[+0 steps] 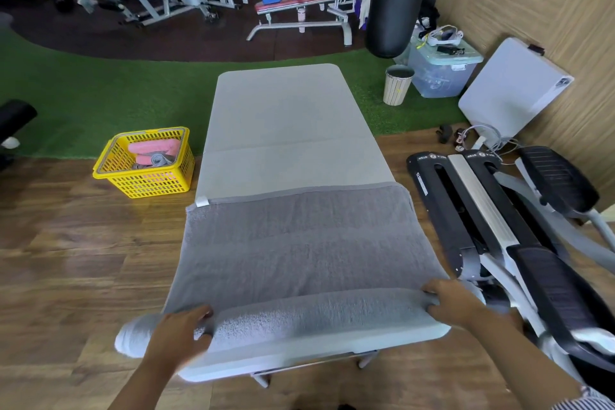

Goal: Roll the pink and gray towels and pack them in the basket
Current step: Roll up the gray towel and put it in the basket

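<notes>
L hand [181, 329] reaches fwd, fingers curled over the rolled near end of the gray towel [299, 243], roll under its fingertips. R hand [454, 303] grips the roll's other end likewise. Towel lies flat beyond the fingers on the table [283, 116]; yellow basket [146, 183], w/ rolled towels, sits far left.

left hand [181, 331]: near-left corner of table, fingers curled over gray towel roll [316, 313] | right hand [449, 303]: near-right corner, gripping roll's end | forearms extended forward

Gray towel [299, 236], yellow basket [146, 183], pink rolled towels [153, 146], green turf [100, 93]
</notes>
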A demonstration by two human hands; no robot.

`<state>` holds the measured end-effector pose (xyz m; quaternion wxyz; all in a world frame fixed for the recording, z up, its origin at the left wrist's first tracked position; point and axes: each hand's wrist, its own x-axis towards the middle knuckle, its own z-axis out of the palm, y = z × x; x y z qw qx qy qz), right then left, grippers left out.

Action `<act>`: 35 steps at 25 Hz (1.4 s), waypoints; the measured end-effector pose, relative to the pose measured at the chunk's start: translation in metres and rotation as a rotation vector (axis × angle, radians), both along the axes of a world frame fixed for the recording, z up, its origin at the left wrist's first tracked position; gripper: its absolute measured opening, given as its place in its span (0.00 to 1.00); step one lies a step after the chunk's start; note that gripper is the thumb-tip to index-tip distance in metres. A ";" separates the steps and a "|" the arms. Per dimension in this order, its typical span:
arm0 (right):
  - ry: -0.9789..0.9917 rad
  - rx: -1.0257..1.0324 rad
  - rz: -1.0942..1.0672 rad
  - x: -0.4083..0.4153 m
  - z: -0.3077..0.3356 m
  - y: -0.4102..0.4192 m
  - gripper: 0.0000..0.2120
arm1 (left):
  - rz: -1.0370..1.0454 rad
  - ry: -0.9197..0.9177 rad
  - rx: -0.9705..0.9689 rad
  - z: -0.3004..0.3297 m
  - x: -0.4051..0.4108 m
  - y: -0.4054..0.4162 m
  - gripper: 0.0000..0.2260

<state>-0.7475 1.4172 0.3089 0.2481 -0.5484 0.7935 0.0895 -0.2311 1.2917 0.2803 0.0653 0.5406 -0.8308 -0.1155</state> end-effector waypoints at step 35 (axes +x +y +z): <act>-0.113 -0.189 -0.006 0.009 -0.001 0.003 0.20 | -0.007 -0.078 -0.021 0.009 -0.020 0.004 0.19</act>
